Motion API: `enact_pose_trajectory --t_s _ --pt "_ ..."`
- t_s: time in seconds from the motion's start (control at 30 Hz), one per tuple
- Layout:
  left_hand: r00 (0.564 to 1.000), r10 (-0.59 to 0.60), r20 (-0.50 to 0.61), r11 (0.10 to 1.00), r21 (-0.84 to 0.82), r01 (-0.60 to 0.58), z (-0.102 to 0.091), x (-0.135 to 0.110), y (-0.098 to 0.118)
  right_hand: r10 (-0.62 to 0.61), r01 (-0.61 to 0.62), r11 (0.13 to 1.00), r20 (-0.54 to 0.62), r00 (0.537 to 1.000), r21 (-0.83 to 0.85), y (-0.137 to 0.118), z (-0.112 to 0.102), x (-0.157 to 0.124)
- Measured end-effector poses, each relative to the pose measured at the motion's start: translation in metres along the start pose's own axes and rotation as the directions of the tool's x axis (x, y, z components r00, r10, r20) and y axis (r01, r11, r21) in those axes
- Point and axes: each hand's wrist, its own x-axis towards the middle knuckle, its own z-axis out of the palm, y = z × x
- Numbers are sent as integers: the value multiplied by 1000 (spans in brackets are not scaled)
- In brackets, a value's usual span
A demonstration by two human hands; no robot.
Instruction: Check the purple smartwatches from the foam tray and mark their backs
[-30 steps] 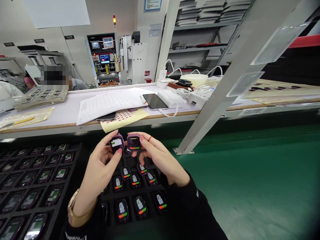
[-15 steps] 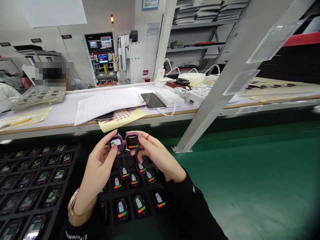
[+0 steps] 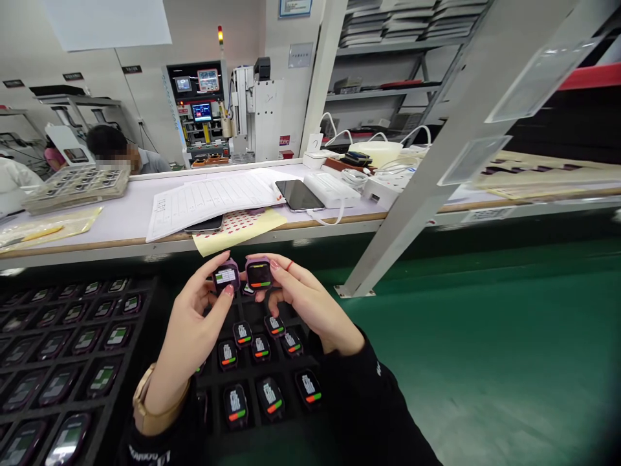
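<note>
My left hand (image 3: 194, 320) pinches the purple-framed, rounded-square watch with white-lit screen (image 3: 225, 277), and just to its right, with a narrow gap, my right hand (image 3: 313, 304) pinches the purple-framed, rounded-square watch with red-green bar (image 3: 259, 274), both above the black compartmented tray (image 3: 252, 371).

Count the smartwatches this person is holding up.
2: a pale-screened smartwatch in the left hand and a dark-screened smartwatch beside it in the right hand. Another could be hidden behind the hands.
</note>
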Motion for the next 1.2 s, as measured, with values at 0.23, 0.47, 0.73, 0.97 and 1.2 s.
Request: enact_pose_trajectory --t_s 0.23,0.47,0.73,0.97,1.2 --pt "1000 -2 -7 1000 21 3 -2 -1 4 10 -10 1000 8 1000 -1 2 1 0" --pt "1000 5 -12 1000 5 -5 -2 2 5 12 -12 1000 0 1000 -8 1 2 -2" --pt "1000 23 -3 1000 1 -23 -4 -1 0 9 -9 1000 12 1000 0 2 2 -1" --pt "1000 23 19 1000 -3 -23 -4 -1 0 10 -10 1000 29 1000 0 4 0 -1" --pt "1000 18 14 999 26 -19 -4 0 1 14 -14 1000 19 1000 -4 3 0 -2"
